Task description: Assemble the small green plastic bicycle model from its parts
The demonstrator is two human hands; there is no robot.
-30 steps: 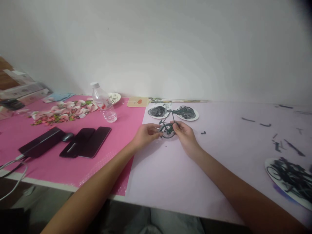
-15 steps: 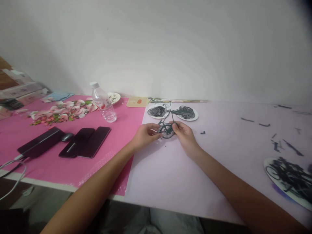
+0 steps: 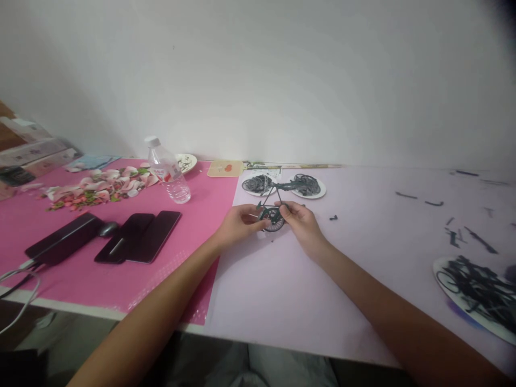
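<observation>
The model bicycle (image 3: 274, 213) is dark green, the sheet (image 3: 282, 295) pale lilac, the cover (image 3: 195, 223) bright pink.

The dark green spoked model bicycle (image 3: 274, 219) looks like matt plastic. The clear, white-capped bottle (image 3: 176, 189) is shiny, thin-walled plastic. Two flat black rectangular phones (image 3: 155, 236) have glassy, glossy faces; the small rounded dark mouse (image 3: 108, 229) has a smooth sheen. The bright pink sheet (image 3: 209, 215) is slick, bubbled in patches; the pale lilac sheet (image 3: 266, 301) and whitish wall (image 3: 282, 80) look smooth and matt. Pink-and-white petals (image 3: 100, 187) resemble cloth.
</observation>
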